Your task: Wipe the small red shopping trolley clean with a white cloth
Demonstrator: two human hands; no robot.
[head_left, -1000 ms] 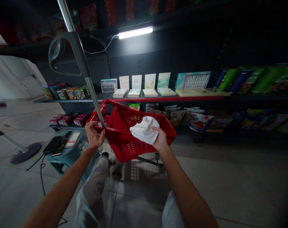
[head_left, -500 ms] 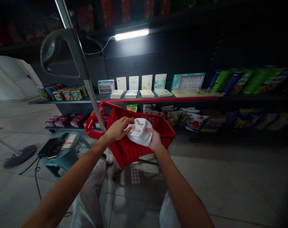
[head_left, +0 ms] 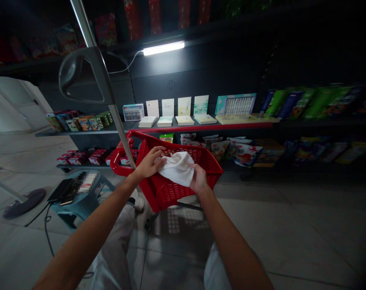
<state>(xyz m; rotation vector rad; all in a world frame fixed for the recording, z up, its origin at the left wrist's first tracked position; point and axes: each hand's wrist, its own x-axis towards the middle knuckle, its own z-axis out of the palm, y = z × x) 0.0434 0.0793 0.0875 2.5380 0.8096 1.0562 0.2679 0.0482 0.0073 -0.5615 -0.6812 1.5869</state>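
A white cloth (head_left: 177,169), loosely folded, is stretched between my two hands over a red shopping cart (head_left: 167,195). My left hand (head_left: 150,163) pinches its left edge, fingers bent and closed on the fabric. On the right side my right hand (head_left: 199,178) grips the cloth between thumb and fingers. The cart's basket lies just behind and below the cloth, which hides part of its inside. The cart's red handle (head_left: 118,161) is to the left of my left hand.
A metal pole with a grey bracket (head_left: 106,76) rises left of the cart. A blue-green stool (head_left: 80,205) carries dark devices at the left. Shelves ahead hold books (head_left: 184,121), snack bags (head_left: 246,155) and small boxes (head_left: 86,123). A lamp (head_left: 164,48) glows above.
The cloth has gone from a bunched, hollow shape to a flatter, wider spread. My hands have shifted only slightly, still holding it over the cart.
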